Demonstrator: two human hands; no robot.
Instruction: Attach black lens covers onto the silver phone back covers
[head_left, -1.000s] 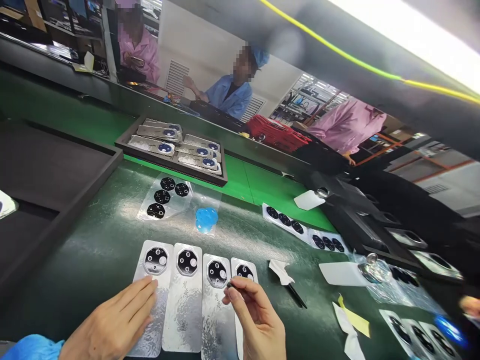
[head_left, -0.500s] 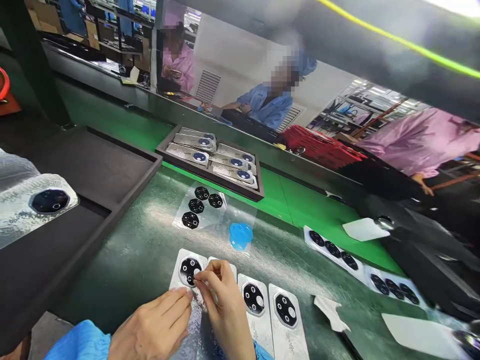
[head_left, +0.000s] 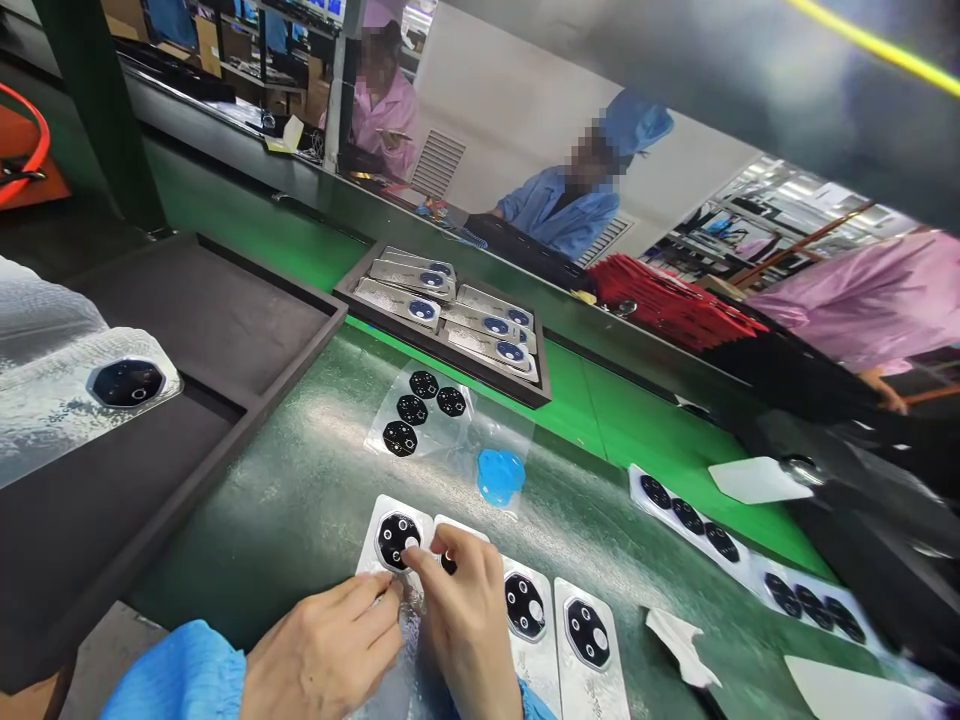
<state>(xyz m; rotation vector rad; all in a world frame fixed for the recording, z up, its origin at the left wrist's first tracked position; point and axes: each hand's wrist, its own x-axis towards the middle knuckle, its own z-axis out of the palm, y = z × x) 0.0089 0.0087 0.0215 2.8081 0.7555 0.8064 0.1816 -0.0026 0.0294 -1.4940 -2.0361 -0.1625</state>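
Note:
A silver phone back panel with a black octagonal camera cover lies on the green mat before me. The fingers of my left hand rest outstretched on the panel just below the cover. My right hand has its fingers bent together, a fingertip touching the cover beside its white dot. Whatever they pinch is too small to make out. A second panel is partly hidden under my right hand. To the right lie a third panel and a fourth panel, each with a camera cover.
Ahead, a clear sheet bears several black octagonal pieces and a blue blob. A dark tray holds several panels. Strips of black pieces and a white-ended tool lie right. A large tray stands left.
The whole view has shifted, so the things sit slightly further right. My right fingers remain at the cover with the hand turned a little; my left hand stays on the panel.

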